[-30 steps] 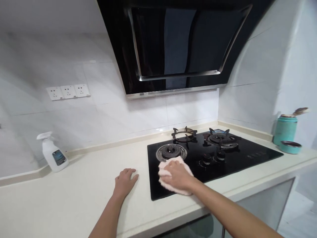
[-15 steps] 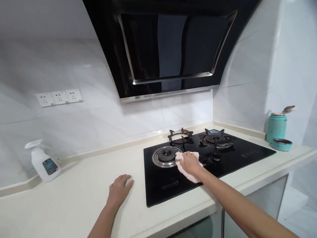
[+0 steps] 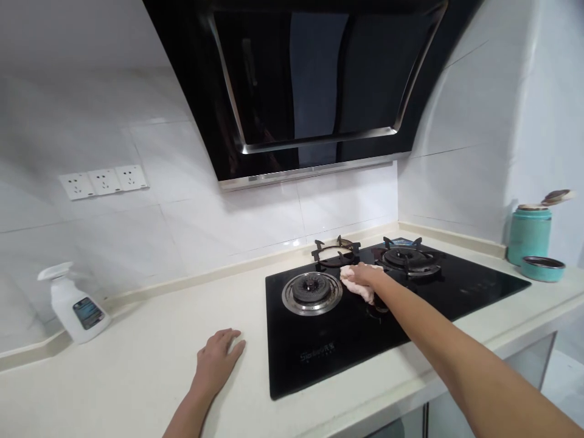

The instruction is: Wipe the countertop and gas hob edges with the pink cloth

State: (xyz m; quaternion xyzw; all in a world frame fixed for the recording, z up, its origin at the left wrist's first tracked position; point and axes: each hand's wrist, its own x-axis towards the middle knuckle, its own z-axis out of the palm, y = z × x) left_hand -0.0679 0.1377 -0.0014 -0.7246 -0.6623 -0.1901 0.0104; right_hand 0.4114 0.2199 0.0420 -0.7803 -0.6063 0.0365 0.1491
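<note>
My right hand (image 3: 367,277) presses a pale pink cloth (image 3: 359,284) onto the black glass gas hob (image 3: 337,340), between the left burner (image 3: 312,291) and the right burner (image 3: 410,258), just in front of a loose pan support (image 3: 335,251). The fingers are closed over the cloth. My left hand (image 3: 218,362) lies flat on the cream countertop (image 3: 114,377) left of the hob, fingers stretched out, holding nothing.
A white spray bottle (image 3: 75,302) stands at the far left against the tiled wall. A teal canister (image 3: 528,234) and a teal lid or dish (image 3: 542,268) sit at the right. A black range hood (image 3: 314,85) hangs overhead. Wall sockets (image 3: 104,180) are on the left.
My right hand has swept the cloth from the hob's front left, past the left burner, back toward the middle between the burners. The left hand stays on the counter.
</note>
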